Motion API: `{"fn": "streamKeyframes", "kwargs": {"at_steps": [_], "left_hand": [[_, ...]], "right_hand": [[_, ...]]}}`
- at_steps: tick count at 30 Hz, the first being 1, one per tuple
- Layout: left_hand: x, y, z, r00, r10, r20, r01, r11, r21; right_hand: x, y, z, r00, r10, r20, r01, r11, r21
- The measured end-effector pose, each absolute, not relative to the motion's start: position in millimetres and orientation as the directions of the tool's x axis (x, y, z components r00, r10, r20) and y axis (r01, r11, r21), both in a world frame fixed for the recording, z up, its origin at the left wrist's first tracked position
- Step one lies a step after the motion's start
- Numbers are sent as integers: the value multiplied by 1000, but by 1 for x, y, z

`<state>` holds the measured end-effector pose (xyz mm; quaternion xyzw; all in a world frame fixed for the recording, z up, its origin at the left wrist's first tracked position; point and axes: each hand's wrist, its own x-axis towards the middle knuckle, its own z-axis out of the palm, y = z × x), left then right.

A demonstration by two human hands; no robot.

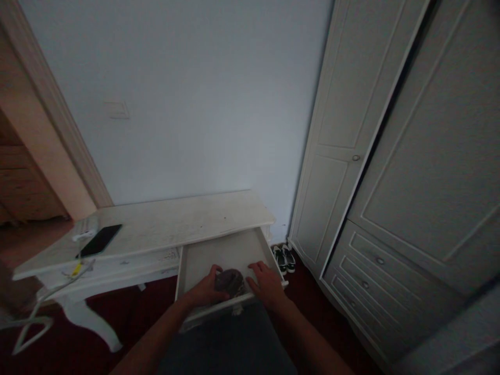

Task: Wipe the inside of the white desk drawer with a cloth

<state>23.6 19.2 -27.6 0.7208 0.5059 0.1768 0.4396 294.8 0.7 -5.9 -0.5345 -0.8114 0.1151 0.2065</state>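
A white drawer point(197, 259) is pulled out of a white table, in the lower middle of the head view. Inside it, near the front panel, sits a dark grey-brown rolled bundle point(229, 282) that looks like cloth. My left hand point(208, 288) wraps round the bundle's left side, fingers behind it and thumb in front. To the right, my right hand point(266, 283) reaches over the drawer's front with thumb and fingers apart, holding nothing. Some small, lighter material shows at the bundle's lower right, too blurred to name.
On the white tabletop point(175, 221) lie a dark phone point(101, 240) and a white device point(86, 227) with a cable hanging off the left edge. A pair of dark shoes point(284, 259) stands on the red floor beside a tall wardrobe point(336, 172) with drawers.
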Motion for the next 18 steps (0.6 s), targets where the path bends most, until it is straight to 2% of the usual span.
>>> {"fn": "streamKeyframes", "kwargs": {"at_steps": [3,6,10,16,18], "left_hand": [[24,14,-29,479,868,-133,532,-166,831],[18,9,-23,496,865,-77,553,-246,796],[-6,-2,-13,408,909,-85,726,-266,633],[-13,-22,-9,246,969,-22,916,-225,333],[-6,-28,-7,221,975,3,935,-213,284]], "right_hand": [[269,16,9,-535,825,181,659,542,-522],[244,35,15,-668,743,43,580,555,-597],[237,53,11,-707,687,-166,639,521,-565],[235,60,14,-667,706,-239,721,531,-446],[229,61,17,-700,674,-236,688,547,-478]]}}
